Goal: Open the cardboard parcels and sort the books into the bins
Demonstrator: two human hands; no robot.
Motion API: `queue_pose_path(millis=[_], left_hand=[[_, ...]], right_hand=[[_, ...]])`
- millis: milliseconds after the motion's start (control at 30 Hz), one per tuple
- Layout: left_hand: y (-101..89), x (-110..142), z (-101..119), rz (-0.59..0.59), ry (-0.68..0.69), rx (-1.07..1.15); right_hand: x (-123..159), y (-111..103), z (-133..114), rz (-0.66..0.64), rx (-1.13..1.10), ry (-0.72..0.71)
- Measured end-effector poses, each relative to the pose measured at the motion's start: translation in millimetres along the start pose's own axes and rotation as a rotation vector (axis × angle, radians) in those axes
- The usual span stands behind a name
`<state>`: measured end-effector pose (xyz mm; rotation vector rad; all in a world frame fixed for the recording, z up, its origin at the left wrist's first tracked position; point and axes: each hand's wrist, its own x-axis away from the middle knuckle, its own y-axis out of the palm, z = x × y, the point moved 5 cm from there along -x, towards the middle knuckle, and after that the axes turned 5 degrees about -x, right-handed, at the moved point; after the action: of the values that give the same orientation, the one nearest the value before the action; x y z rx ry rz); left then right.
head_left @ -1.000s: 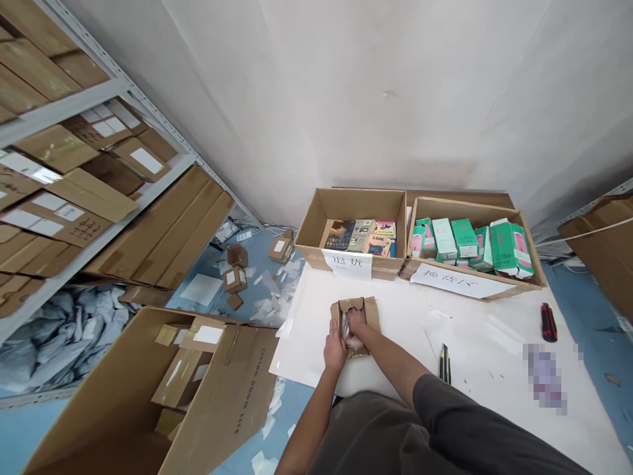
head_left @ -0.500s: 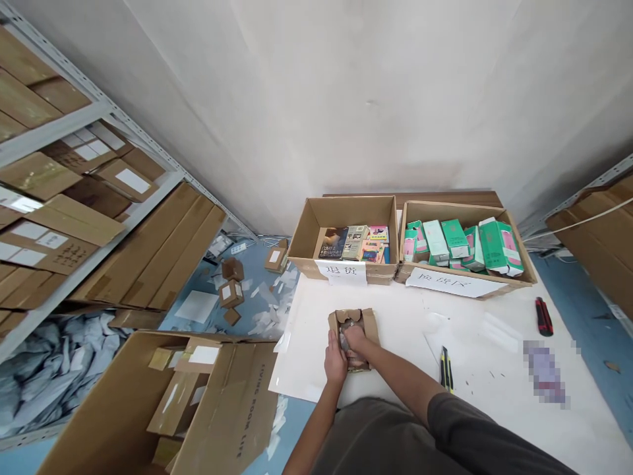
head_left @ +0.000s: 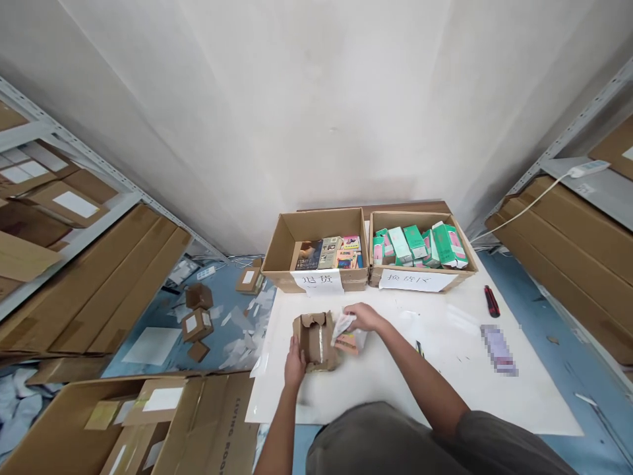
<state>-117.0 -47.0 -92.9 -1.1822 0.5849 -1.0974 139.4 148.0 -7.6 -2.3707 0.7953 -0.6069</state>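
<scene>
A small open cardboard box [head_left: 311, 333] with ragged flaps lies on the white table, a strip of tape showing on its bare inside. My left hand [head_left: 295, 364] grips its left side. Just right of the box, my right hand [head_left: 363, 317] has its fingers closed on crumpled clear plastic wrap [head_left: 342, 324]. Below that hand, partly covered by the wrap, is a flat orange-and-pink book [head_left: 347, 344], its lower edge close to the table. The fingertips of my right hand are partly hidden in the plastic.
Two labelled cartons stand at the back: one carton [head_left: 281, 277] with books, one carton [head_left: 465, 267] with green-and-white boxes. On the table's right lie a red-black cutter [head_left: 491, 301] and a blurred purple item [head_left: 499, 351]. A big carton [head_left: 217, 422] with parcels stands left.
My right hand has come out of the small box to the right, bringing the plastic-wrapped book with it. My left hand stays at the box's left side. The camera view has shifted.
</scene>
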Motion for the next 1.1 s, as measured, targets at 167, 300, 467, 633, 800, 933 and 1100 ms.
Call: queue_pose_path(millis=[167, 300, 467, 633, 800, 933, 1100], left_hand=[[-33.4, -16, -29, -0.006, -0.044, -0.052], [-60.8, -9, -13, 0.131, -0.074, -0.133], [-47.8, 21, 90, 0.396, 0.149, 0.029], [63.6, 33, 219, -0.211, 0.465, 0.112], [130.5, 19, 247, -0.466, 0.246, 0.137], [139.8, 8, 242, -0.478, 0.242, 0.367], [135.7, 13, 218, -0.453, 0.127, 0.691]], right_hand=[[28, 16, 73, -0.157, 0.101, 0.256], [57, 68, 110, -0.09, 0.188, 0.438], [93, 106, 129, 0.142, 0.204, 0.504], [130, 118, 142, 0.304, 0.067, 0.534], [176, 116, 158, 0.383, -0.051, 0.537], [215, 109, 172, 0.473, -0.125, 0.546], [227, 115, 181, 0.524, -0.239, 0.613]])
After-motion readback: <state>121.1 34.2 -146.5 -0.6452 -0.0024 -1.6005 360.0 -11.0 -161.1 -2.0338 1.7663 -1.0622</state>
